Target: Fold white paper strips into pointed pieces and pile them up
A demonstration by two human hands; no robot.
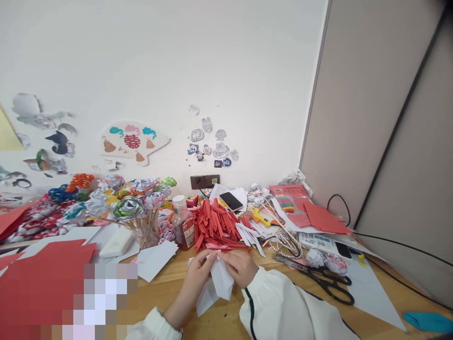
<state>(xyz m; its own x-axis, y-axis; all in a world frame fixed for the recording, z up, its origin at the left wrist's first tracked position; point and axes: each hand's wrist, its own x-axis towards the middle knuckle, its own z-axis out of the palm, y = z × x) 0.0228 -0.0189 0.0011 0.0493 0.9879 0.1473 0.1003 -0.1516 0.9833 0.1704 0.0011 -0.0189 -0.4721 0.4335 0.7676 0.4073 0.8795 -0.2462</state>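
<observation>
A folded sheet of white paper (pixel 222 279) is pinched at its top edge between my two hands, low over the wooden table. My left hand (pixel 202 265) grips its upper left side, fingers closed. On the upper right, my right hand (pixel 242 267) has its fingers closed on the same paper. Another white sheet (pixel 205 298) lies below it on the table, partly covered. Just beyond my hands is a heap of folded red paper strips (pixel 215 222), with a few folded white strips (pixel 249 236) at its right.
Black-handled scissors (pixel 318 276) lie to the right. A bottle of dark liquid (pixel 183 226) and a holder of sticks with paper flowers (pixel 145 233) stand left. A phone (pixel 230 201) and a yellow glue gun (pixel 260 217) lie behind the strips. Red sheets (pixel 53 264) cover the left front.
</observation>
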